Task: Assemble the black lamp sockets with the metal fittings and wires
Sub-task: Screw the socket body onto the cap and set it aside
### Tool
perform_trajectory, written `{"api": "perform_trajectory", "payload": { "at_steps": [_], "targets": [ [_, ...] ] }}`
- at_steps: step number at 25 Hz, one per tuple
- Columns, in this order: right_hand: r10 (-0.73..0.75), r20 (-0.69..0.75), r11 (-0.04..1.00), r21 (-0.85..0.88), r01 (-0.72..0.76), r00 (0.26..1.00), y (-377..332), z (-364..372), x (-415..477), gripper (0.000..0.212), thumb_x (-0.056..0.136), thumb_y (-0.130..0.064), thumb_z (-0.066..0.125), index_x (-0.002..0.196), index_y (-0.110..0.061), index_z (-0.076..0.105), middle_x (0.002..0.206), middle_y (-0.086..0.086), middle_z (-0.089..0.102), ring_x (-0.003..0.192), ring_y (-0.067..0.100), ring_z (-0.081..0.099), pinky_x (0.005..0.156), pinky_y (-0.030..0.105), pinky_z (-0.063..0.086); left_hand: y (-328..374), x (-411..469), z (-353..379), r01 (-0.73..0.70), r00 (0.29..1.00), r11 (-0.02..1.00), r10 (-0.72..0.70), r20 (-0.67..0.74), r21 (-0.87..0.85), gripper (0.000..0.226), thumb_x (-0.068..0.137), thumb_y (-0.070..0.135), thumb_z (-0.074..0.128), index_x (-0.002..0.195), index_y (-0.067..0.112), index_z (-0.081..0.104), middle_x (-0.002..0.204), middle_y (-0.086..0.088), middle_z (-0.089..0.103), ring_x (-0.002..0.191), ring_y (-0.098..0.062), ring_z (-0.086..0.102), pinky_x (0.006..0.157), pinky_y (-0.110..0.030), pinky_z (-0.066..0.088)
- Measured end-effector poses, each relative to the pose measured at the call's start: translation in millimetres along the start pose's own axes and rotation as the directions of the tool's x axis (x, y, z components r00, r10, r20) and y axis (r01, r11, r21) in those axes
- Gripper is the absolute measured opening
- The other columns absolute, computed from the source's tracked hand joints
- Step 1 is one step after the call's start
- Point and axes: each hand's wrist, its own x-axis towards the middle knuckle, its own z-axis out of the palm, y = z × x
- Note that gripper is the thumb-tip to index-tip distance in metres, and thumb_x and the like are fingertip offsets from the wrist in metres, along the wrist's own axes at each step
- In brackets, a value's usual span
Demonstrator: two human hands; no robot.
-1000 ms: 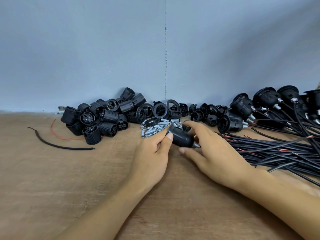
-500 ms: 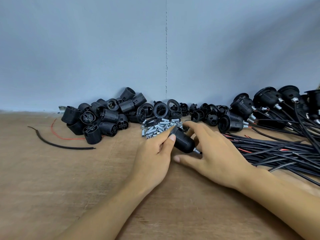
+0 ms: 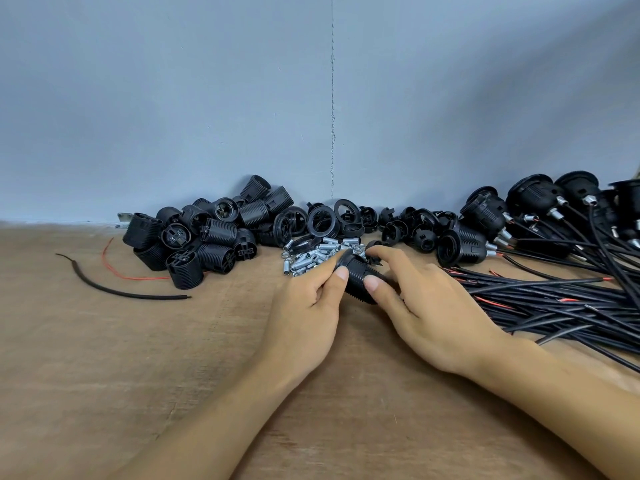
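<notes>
Black lamp socket (image 3: 358,277) lying sideways, gripped by both hands

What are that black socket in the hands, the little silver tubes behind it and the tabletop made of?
The black lamp socket: looks like moulded plastic, matt, with ribbed threads.
The silver fittings: probably plated steel, given their bright shine.
The table: seems wood or plywood, unvarnished, showing brown grain.
</notes>
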Motion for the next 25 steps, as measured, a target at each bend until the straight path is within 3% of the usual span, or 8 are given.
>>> {"api": "perform_trajectory", "payload": {
  "at_steps": [5, 9, 13, 16, 18, 20, 22, 25],
  "targets": [
    [-0.011, -0.021, 0.998, -0.064, 0.010, 1.000, 0.5, 0.6, 0.7, 0.064, 0.090, -0.064, 0.045, 0.143, -0.029, 0.038, 0.112, -0.020, 0.055, 0.087, -0.005, 0.040, 0.077, 0.021, 0.028, 0.3, 0.7, -0.2, 0.036, 0.999, 0.999, -0.036, 0.006, -0.030, 0.040, 0.105, 0.021, 0.051, 0.071, 0.038, 0.059, 0.053, 0.021, 0.044, 0.056, 0.003, 0.044, 0.059, -0.009, 0.035],
    [0.007, 0.000, 1.000, -0.006, -0.007, 1.000, 0.9, -0.6, -0.1, 0.055, 0.097, -0.062, 0.032, 0.140, -0.028, 0.041, 0.103, -0.018, 0.066, 0.095, 0.012, 0.059, 0.077, 0.026, 0.033, -2.7, 0.1, 0.0, 0.022, 1.000, 1.000, -0.022, -0.012, -0.004, 0.023, 0.105, 0.018, 0.053, 0.091, 0.006, 0.065, 0.055, 0.016, 0.046, 0.058, 0.011, 0.047, 0.062, -0.004, 0.036],
    [-0.011, -0.002, 0.999, -0.032, 0.011, 1.000, 1.4, 0.0, 0.3, 0.060, 0.089, -0.065, 0.049, 0.139, -0.033, 0.040, 0.113, -0.018, 0.059, 0.090, -0.002, 0.045, 0.079, 0.024, 0.034, -4.1, 1.1, -0.7, 0.028, 1.000, 1.000, -0.028, -0.006, 0.001, 0.023, 0.106, 0.019, 0.051, 0.103, 0.009, 0.072, 0.055, 0.028, 0.052, 0.061, 0.011, 0.050, 0.063, -0.003, 0.036],
    [0.015, -0.006, 0.999, 0.033, -0.015, 1.000, 2.6, 1.0, -0.5, 0.047, 0.096, -0.063, 0.030, 0.132, -0.035, 0.040, 0.102, -0.015, 0.068, 0.089, 0.016, 0.061, 0.076, 0.034, 0.044, -4.3, 0.8, -0.2, 0.051, 0.999, 0.998, -0.050, 0.020, -0.042, 0.031, 0.105, 0.026, 0.050, 0.129, 0.022, 0.069, 0.077, 0.016, 0.071, 0.070, 0.011, 0.053, 0.070, -0.003, 0.038],
    [0.008, -0.014, 1.000, 0.007, -0.008, 1.000, 2.2, 1.1, -0.9, 0.051, 0.094, -0.069, 0.033, 0.133, -0.036, 0.040, 0.103, -0.019, 0.064, 0.087, 0.009, 0.057, 0.076, 0.033, 0.044, -4.7, 0.5, 0.1, 0.050, 0.999, 0.998, -0.049, 0.020, -0.042, 0.031, 0.105, 0.027, 0.050, 0.130, 0.026, 0.069, 0.091, 0.018, 0.074, 0.079, 0.010, 0.057, 0.077, 0.000, 0.037],
    [-0.013, -0.024, 0.999, -0.042, 0.012, 1.000, 0.2, 0.4, -0.7, 0.058, 0.087, -0.072, 0.045, 0.133, -0.037, 0.042, 0.107, -0.024, 0.053, 0.085, -0.004, 0.044, 0.076, 0.027, 0.041, -5.5, 1.4, -0.3, 0.057, 0.998, 0.998, -0.057, 0.010, -0.031, 0.030, 0.105, 0.025, 0.050, 0.127, 0.023, 0.070, 0.082, 0.022, 0.070, 0.081, 0.002, 0.060, 0.073, 0.001, 0.036],
    [-0.017, -0.022, 0.998, -0.069, 0.016, 1.000, -0.5, -0.2, -1.2, 0.052, 0.089, -0.066, 0.047, 0.132, -0.037, 0.044, 0.114, -0.022, 0.052, 0.087, -0.002, 0.045, 0.076, 0.027, 0.044, -5.9, 1.1, 0.3, 0.064, 0.998, 0.997, -0.063, 0.011, -0.040, 0.030, 0.105, 0.023, 0.050, 0.129, 0.019, 0.069, 0.097, 0.034, 0.063, 0.080, 0.004, 0.061, 0.072, 0.003, 0.033],
    [0.008, -0.024, 0.999, -0.045, -0.009, 1.000, -2.3, -0.3, -1.3, 0.049, 0.094, -0.064, 0.037, 0.134, -0.038, 0.044, 0.118, -0.020, 0.059, 0.101, 0.008, 0.057, 0.077, 0.033, 0.047, -4.9, 0.5, 1.9, 0.052, 0.999, 0.996, -0.052, 0.007, -0.067, 0.032, 0.106, 0.023, 0.050, 0.133, 0.022, 0.067, 0.066, 0.029, 0.064, 0.064, 0.000, 0.052, 0.064, -0.002, 0.036]
  ]
}}
